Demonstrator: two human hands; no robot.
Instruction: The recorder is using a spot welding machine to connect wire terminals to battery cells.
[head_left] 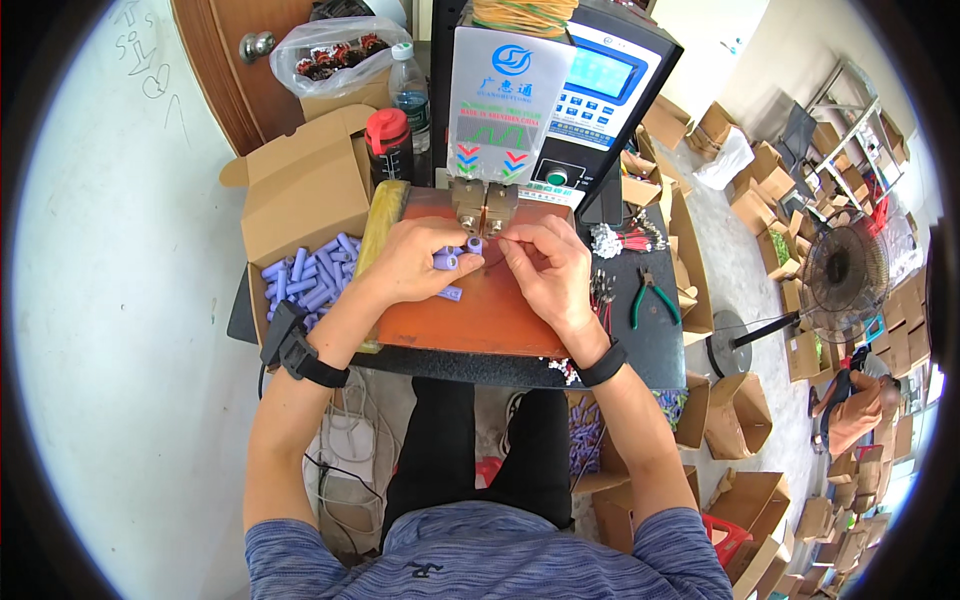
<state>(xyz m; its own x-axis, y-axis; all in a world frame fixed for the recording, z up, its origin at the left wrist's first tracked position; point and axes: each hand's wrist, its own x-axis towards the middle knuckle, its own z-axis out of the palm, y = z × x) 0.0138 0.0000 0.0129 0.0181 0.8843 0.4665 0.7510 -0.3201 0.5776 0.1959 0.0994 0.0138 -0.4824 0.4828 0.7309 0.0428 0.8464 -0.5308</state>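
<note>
We held the slim, purple-wrapped cylinders [474, 246] in our left hand [410, 264], its fingers curled round them, over a flat orange-brown board [450, 328]. They lay to the right of that palm, just below the blocky grey metal electrodes [468, 203]; their long axes were foreshortened. Our right hand [552, 272], less near, bent its fingertips inward; we couldn't tell whether it gripped anything.

Upper centre, the spot-welder guard [500, 115] bears a blue logo [512, 60], coloured lettering [510, 112] and chevrons [515, 161]; upper left, handwriting [138, 50] marks the white wall [120, 280].
</note>
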